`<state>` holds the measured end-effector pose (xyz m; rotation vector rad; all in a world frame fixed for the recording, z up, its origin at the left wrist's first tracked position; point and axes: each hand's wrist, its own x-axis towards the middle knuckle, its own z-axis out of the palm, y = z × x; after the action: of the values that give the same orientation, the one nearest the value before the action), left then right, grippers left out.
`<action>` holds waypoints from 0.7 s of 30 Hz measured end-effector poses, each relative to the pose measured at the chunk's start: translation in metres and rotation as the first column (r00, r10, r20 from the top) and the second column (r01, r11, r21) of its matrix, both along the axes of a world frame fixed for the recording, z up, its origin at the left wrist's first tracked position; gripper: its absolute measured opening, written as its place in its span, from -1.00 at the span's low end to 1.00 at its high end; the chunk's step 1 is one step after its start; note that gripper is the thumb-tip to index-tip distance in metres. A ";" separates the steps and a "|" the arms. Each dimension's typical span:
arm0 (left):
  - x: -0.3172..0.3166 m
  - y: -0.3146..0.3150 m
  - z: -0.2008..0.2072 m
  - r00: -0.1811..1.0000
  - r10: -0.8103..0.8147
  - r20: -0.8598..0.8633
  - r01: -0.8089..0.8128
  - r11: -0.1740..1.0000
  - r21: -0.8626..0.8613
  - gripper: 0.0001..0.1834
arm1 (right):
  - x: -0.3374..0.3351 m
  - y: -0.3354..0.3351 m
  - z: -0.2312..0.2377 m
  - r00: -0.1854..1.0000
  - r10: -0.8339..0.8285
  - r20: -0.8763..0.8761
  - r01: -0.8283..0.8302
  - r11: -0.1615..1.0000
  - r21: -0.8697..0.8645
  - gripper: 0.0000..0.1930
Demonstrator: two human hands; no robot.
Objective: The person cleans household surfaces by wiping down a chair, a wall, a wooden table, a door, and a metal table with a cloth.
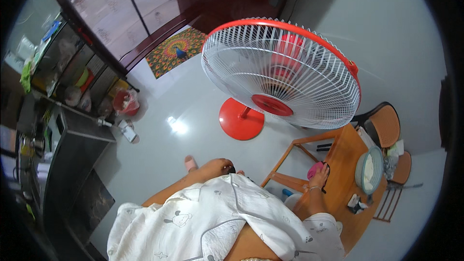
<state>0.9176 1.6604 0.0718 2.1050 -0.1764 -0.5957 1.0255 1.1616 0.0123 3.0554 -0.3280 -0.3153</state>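
My right hand [319,178] reaches out over the wooden table [342,157] and presses on a bunched pink cloth [314,169] near the table's left edge. A dark edge shows beside those fingers; what it belongs to I cannot make out. In front of my body, my left hand [220,166] is curled, with a small black thing [232,169] partly showing at its fingers. A light blue-green basket [368,169] with something white inside stands on the table's right side. Nearer to me on the table lies a small black-and-white item [356,204].
A large red-and-white standing fan [280,75] on a round red base [241,121] stands ahead. Chairs [383,125] are beyond the table. Shelves [72,63], a dark counter [72,130] and a red bin [126,102] line the left. A peacock-patterned mat [176,50] lies by the door.
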 end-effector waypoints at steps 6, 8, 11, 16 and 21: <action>-0.015 0.092 0.016 0.969 0.210 -0.126 -0.222 0.972 -0.083 -0.68 | -0.031 0.079 -0.017 0.961 -0.103 -0.256 0.172 0.949 0.265 -0.58; -0.023 0.125 0.009 0.969 0.214 -0.127 -0.220 0.975 -0.040 -0.68 | -0.044 0.128 -0.026 0.980 -0.084 -0.180 0.139 0.937 0.319 -0.60; -0.031 0.175 0.011 0.970 0.238 -0.057 -0.240 0.970 -0.027 -0.69 | -0.042 0.220 -0.023 0.993 -0.098 -0.066 0.116 0.728 0.675 -0.64; -0.038 0.236 0.012 0.961 0.272 -0.044 -0.274 0.961 -0.033 -0.69 | -0.015 0.365 -0.017 0.985 -0.120 -0.122 0.167 0.528 0.833 -0.78; -0.011 0.264 0.009 0.932 0.346 -0.111 -0.355 0.932 -0.073 -0.74 | 0.011 0.479 0.015 0.919 -0.092 -0.383 0.394 0.190 0.899 -0.52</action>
<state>0.9066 1.9241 0.0811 1.9499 0.2215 -0.4620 1.0363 1.6402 0.0278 4.0484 -0.9449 -1.4692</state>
